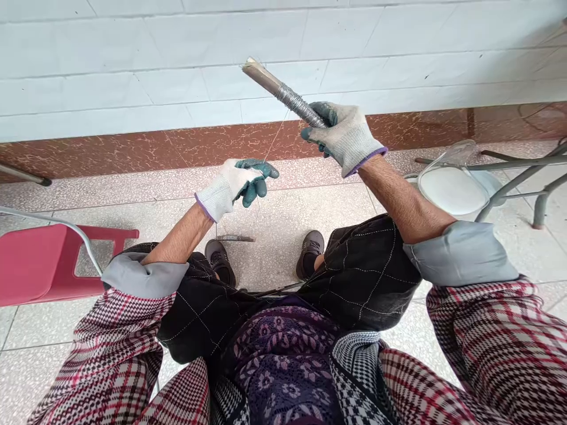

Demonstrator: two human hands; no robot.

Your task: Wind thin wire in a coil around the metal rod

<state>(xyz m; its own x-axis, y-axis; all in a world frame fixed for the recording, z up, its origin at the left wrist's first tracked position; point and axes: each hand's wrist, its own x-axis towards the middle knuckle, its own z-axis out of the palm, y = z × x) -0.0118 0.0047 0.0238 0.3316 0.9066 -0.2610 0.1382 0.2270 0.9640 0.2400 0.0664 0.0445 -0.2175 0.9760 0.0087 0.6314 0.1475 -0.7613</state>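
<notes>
Gloved in white with dark green coated fingers, my right hand is closed round the lower end of a stick wound with thin silvery wire. The stick tilts up to the left, its bare end uppermost. A fine strand runs from the winding down to my left hand, in the same kind of glove. Its fingers are curled on the strand, the index finger pointing right. Below, near my left shoe, a shorter stick wound with wire hangs or lies; thin strands lead up from it towards my left hand.
A red plastic stool stands at the left. At the right are a metal chair frame and a round white lid or dish. Ahead rises a white tiled wall with a brown skirting. My shoes rest on the speckled floor.
</notes>
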